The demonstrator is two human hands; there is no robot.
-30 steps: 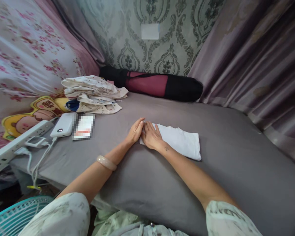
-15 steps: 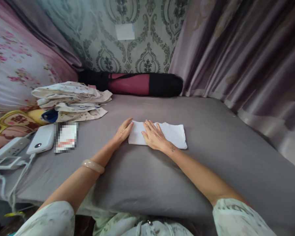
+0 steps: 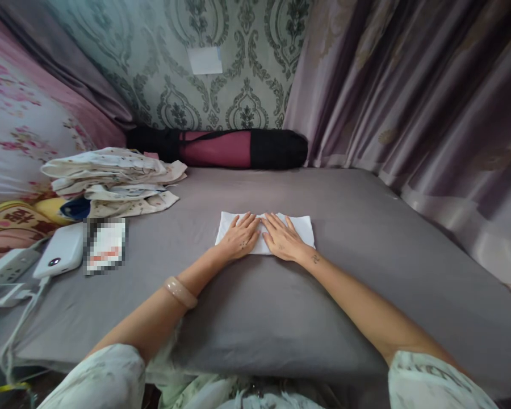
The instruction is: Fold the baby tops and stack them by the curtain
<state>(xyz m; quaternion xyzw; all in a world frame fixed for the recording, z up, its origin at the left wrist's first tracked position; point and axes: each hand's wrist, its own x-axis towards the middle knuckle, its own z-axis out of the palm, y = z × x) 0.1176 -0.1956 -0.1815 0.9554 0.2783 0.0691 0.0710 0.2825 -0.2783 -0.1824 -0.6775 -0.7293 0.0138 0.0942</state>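
A folded white cloth [image 3: 301,226] lies flat on the grey bed sheet [image 3: 255,307] in front of me, a rough rectangle wider than it is deep. My left hand [image 3: 241,236] rests palm down on its left half, fingers stretched out. On the right half my right hand [image 3: 283,236] also lies flat, its fingers spread. The fingertips of both hands come close together near the middle of the cloth. What lies under the palms is hidden.
A stack of folded patterned clothes [image 3: 114,176] sits at the back left. Nearer are a white power bank [image 3: 62,250], a power strip [image 3: 11,267] with cables and a blurred-out packet [image 3: 106,245]. A black and maroon long bag [image 3: 217,149] lies along the wall; curtains [image 3: 366,85] hang at right.
My left hand has moved from the cloth's left edge onto its top. My right hand has shifted rightward over the cloth. The view has turned slightly to the right.
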